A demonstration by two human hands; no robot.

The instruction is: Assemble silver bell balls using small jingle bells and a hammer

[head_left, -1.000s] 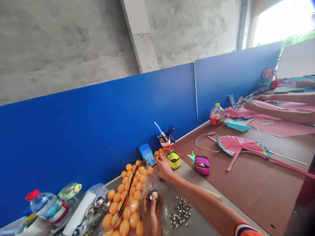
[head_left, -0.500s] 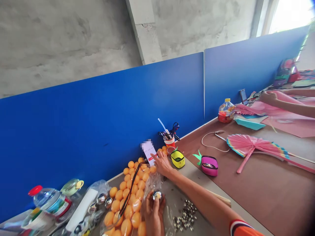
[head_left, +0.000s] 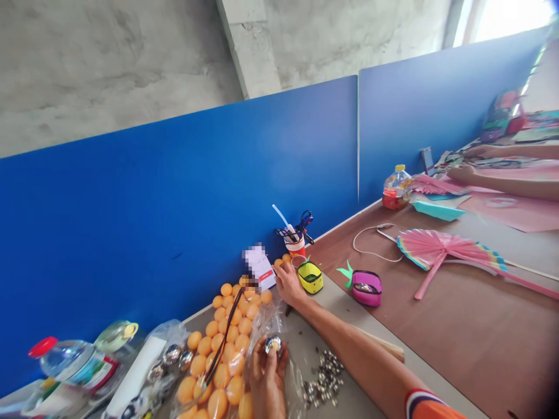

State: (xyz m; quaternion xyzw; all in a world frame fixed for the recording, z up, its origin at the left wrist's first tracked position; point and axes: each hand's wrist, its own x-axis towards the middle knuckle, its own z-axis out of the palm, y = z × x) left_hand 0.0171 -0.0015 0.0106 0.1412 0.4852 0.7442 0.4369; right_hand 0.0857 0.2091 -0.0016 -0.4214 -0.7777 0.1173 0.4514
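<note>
My left hand [head_left: 267, 375] is closed around a shiny silver ball [head_left: 273, 343], with the thumb lying across its front. Beneath that hand spreads a clear plastic bag [head_left: 267, 317], beside many orange balls [head_left: 222, 375]. My right hand [head_left: 290, 285] reaches forward with its fingers out at the right edge of a phone [head_left: 261, 267], which leans upright and shows a pale screen with a red button. Nothing shows in the right hand. Just right of it sits a small yellow pouch [head_left: 310, 278]. Small silver bells or beads [head_left: 324, 378] lie in a heap near my right forearm.
A cup of tools [head_left: 295, 244] stands by the blue partition [head_left: 183, 233]. To the right are a magenta pouch [head_left: 367, 288], a pink fan [head_left: 445, 251] and a bottle [head_left: 397, 187]. Another person's hands [head_left: 463, 174] rest over pink material. Left lies a red-capped bottle [head_left: 74, 361].
My right index finger has come off the phone screen, and the hand is now at its right edge. The left hand keeps the silver ball. The other person's hands have shifted over the pink material.
</note>
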